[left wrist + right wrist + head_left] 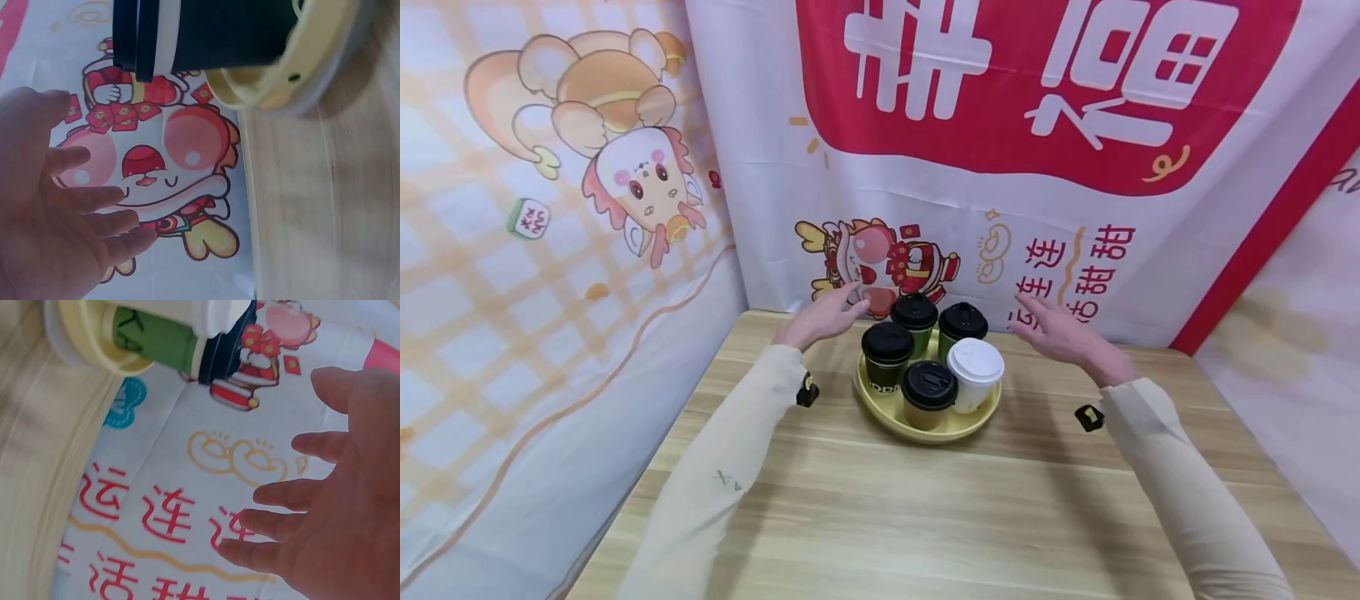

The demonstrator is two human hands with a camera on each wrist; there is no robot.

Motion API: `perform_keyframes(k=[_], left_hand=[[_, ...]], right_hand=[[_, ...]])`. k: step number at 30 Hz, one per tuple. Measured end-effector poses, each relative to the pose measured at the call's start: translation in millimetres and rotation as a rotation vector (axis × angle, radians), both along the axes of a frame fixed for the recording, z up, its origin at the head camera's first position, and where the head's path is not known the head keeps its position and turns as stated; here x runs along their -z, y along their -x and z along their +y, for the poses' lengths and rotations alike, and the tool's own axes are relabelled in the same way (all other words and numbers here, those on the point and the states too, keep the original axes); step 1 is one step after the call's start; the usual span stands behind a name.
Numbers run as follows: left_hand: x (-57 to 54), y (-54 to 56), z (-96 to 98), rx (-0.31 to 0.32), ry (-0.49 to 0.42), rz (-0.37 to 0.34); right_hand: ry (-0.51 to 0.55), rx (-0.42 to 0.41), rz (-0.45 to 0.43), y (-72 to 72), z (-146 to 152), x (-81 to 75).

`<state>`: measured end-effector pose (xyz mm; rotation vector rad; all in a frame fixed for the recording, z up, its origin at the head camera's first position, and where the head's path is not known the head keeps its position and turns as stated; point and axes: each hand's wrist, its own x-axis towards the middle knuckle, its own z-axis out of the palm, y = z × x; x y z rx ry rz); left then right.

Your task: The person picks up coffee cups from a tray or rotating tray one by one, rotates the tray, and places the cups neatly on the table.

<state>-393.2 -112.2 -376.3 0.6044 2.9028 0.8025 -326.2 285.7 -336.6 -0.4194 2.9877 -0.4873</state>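
A round yellow tray (880,410) bears several lidded paper coffee cups. One white cup (974,375) stands at its right. A brown cup with a black lid (929,395) is in front, a dark cup (887,357) at the left, and two green cups with black lids (913,325) at the back. My left hand (826,317) is held in the air left of the tray, fingers spread and holding nothing. On the other side my right hand (1063,335) hovers with fingers extended, likewise holding nothing. Both wrist views show the palms apart from the cups.
The tray stands on a wood-grain table (880,517) near its back edge. Behind hangs a white cloth (760,167) with a red panel and cartoon prints. A checked cloth (550,317) lines the left side, another white cloth (1285,317) the right.
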Motion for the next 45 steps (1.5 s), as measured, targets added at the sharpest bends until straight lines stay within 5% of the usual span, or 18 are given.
perform_keyframes(k=[8,19,28,45], left_hand=[[16.8,-4.7,-1.8,-0.079,-0.135,-0.02],[54.6,-15.8,-3.5,-0.164,-0.255,-0.075],[80.2,-20.5,-0.4,-0.183,-0.314,-0.097],[107.2,-36.1,9.9,-0.289,-0.462,-0.193]], right_hand=[[0.025,-0.089,0.073,-1.3,-18.0,2.5],[0.008,-0.147,0.079,-8.3,-35.6,20.1],[-0.032,-0.184,0.093,-13.9,-41.6,26.5],[-0.059,-0.197,0.055,-18.8,-50.1,35.5]])
